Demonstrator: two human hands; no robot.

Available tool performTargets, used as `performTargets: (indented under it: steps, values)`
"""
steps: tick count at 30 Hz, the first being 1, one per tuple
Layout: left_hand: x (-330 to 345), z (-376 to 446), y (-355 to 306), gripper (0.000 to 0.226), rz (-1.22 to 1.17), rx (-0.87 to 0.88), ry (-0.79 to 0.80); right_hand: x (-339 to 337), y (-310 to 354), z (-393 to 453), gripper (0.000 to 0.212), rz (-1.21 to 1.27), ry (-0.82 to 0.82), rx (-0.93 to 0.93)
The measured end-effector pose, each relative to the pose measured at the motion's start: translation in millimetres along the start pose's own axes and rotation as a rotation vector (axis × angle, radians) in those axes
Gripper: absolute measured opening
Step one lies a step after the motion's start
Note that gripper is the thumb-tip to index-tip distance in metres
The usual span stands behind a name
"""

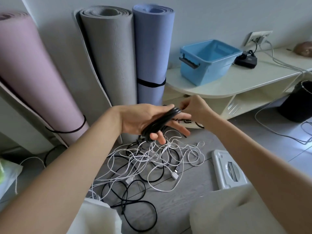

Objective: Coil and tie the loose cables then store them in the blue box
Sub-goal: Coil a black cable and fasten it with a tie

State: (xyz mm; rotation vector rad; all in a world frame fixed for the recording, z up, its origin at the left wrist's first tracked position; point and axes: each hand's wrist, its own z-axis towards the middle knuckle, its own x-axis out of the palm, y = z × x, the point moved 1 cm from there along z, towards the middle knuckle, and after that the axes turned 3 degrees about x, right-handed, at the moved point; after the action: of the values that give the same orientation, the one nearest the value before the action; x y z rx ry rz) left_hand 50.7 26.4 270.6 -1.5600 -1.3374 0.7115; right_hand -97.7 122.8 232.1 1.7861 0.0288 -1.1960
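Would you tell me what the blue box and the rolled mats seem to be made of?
Blue box: likely moulded plastic, smooth with a slight sheen, dark handle. Rolled mats: probably foam, matte with a fine dimpled texture, layers visible at the rolled ends.

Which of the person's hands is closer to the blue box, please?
Right. The right hand is just below the blue box; the left hand, wrapped in black cable, sits farther left.

The black bin (298, 102) is cut off at the right edge, like the brown object (303, 48).

Grey plank floor (177, 205) (pale wall (211, 17) behind)
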Motion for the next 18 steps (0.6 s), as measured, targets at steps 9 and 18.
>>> performTargets:
  steps: [9, 18]
  values:
    - [-15.0, 5.3, 21.3, 0.043, 0.007, -0.201, -0.079, -20.3, -3.9, 2.4, 0.015, -0.325, -0.201, 0.0]
    - [-35.3, 26.8, 42.8, 0.05, -0.02, -0.242, -0.677, -12.9, 6.7, 0.3, 0.026, -0.278, -0.073, -0.155]
